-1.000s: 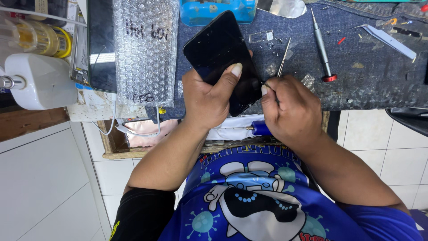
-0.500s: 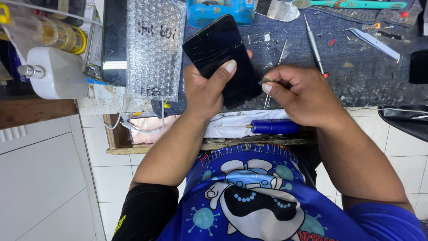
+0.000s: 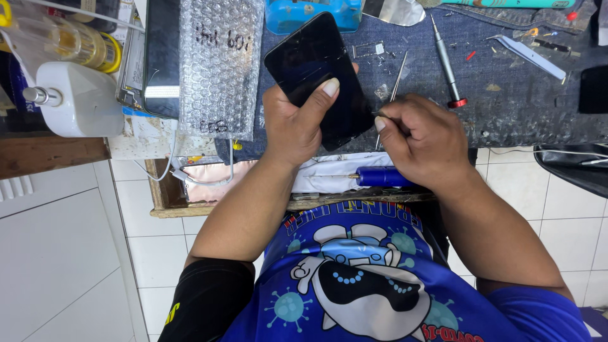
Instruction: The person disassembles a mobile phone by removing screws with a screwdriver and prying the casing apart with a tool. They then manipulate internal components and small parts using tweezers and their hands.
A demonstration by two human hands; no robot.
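Right hand [image 3: 421,142] nudged toward phone [image 3: 316,76], apparently pinching tweezers [image 3: 391,95], left hand [image 3: 297,123] clasping phone

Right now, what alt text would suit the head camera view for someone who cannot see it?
A person's left hand holds a dark phone while the right hand presses thin tweezers to its edge, above a cluttered workbench with a screwdriver and bubble wrap.

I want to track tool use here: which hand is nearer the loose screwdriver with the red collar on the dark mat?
Right. The right hand lies just below the screwdriver, beside its red end. The left hand is farther off, holding the dark phone.
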